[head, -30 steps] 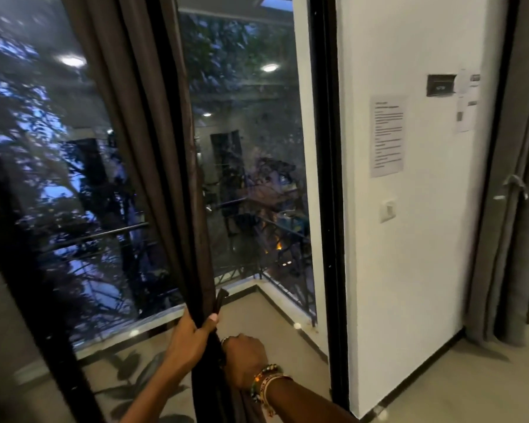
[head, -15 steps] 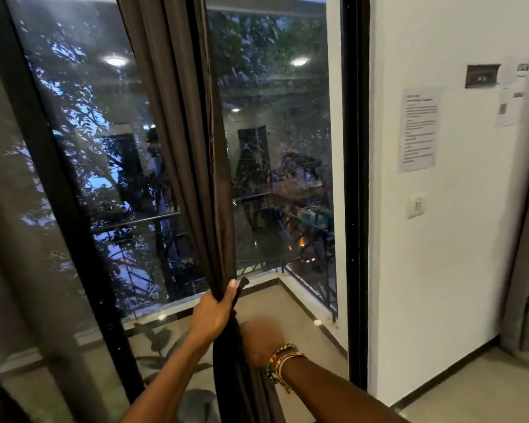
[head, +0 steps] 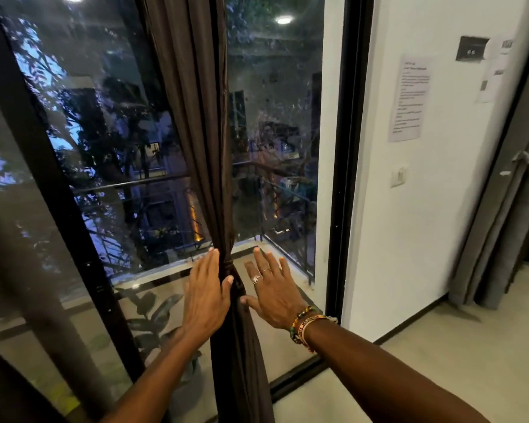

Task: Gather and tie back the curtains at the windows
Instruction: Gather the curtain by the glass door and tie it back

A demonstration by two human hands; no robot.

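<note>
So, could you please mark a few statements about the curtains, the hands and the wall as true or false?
1. The brown curtain is gathered into a narrow bunch in front of the window. True.
2. Both hands clench that curtain in fists. False: the left hand and the right hand have straight fingers, one on each side of it.
3. Beaded bracelets circle the right wrist. True.
4. The printed sheet hangs below the light switch. False: it hangs above the switch.
5. The grey curtain at the far right hangs untied. False: a tie is knotted round it.
</note>
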